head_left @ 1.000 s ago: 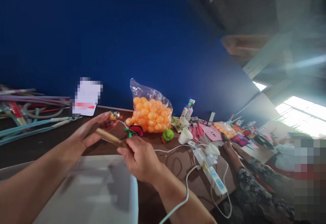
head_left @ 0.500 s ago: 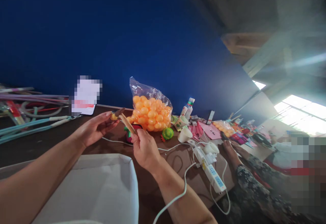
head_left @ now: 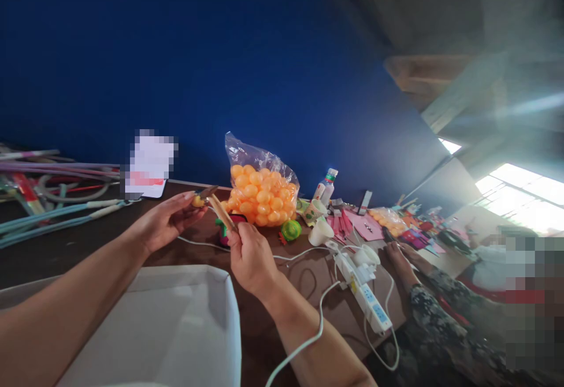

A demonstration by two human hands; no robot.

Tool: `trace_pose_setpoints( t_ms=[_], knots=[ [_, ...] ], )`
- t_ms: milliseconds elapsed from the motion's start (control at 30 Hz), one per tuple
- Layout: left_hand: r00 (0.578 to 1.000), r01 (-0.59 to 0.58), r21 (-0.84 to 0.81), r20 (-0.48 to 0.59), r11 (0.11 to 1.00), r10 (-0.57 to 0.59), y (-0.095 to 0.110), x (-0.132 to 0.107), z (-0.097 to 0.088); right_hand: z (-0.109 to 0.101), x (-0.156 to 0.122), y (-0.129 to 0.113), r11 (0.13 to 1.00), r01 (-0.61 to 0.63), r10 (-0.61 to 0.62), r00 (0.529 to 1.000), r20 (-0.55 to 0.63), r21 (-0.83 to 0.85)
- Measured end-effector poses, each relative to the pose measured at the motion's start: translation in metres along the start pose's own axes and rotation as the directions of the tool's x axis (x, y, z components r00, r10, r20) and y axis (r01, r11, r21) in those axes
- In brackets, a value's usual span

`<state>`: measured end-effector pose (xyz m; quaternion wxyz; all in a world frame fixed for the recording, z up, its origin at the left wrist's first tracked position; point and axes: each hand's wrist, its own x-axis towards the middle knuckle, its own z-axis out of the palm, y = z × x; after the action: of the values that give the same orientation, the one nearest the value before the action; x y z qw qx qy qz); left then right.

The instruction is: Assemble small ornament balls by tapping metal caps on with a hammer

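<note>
My left hand [head_left: 165, 222] is raised over the dark table [head_left: 79, 246], fingers pinched on a small orange ball [head_left: 198, 201]. My right hand [head_left: 249, 256] grips the wooden handle of a tool [head_left: 221, 212], likely a soldering iron, whose dark tip [head_left: 208, 191] touches the ball. A white cord runs from my right wrist across the table. A clear bag of orange balls [head_left: 261, 190] stands just behind both hands.
A white cardboard box [head_left: 176, 328] lies below my hands. A white power strip [head_left: 368, 296] and paper cups [head_left: 321, 232] sit to the right. Another person's hand [head_left: 399, 258] rests at the right. Coloured hoops and tubes [head_left: 48, 199] lie at the left.
My right hand swung the wooden-handled tool up from lying low and level, so its tip now meets the ball. The left hand stayed nearly still.
</note>
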<state>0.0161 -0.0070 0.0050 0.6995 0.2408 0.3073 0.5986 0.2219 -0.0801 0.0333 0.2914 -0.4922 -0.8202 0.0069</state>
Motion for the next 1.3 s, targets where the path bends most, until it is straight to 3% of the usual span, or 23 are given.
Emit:
trace_pose_setpoints(
  t_ms=[367,633,767,967,1300],
  knots=[
    [0.999,-0.013,0.0,0.049,1.0,0.013,-0.001,0.003,-0.003,0.003,-0.002,0.001,1.0,-0.002,0.002,1.0,-0.01,0.003],
    [0.998,-0.023,-0.017,0.056,1.0,0.024,-0.001,0.004,-0.003,0.006,-0.005,0.0,0.998,0.037,-0.029,0.99,-0.139,0.052],
    [0.999,-0.031,-0.011,0.041,0.999,0.031,-0.001,0.004,-0.002,0.009,-0.006,-0.001,0.998,0.041,-0.035,0.992,-0.122,0.051],
    [0.992,-0.061,-0.022,0.111,0.998,0.063,-0.005,0.009,-0.009,0.012,-0.006,0.001,1.0,0.002,-0.001,0.998,-0.055,0.011],
    [0.995,-0.045,-0.032,0.09,0.998,0.048,-0.003,0.007,-0.008,0.011,-0.005,0.001,1.0,0.006,-0.005,0.998,-0.056,0.017]
  ],
)
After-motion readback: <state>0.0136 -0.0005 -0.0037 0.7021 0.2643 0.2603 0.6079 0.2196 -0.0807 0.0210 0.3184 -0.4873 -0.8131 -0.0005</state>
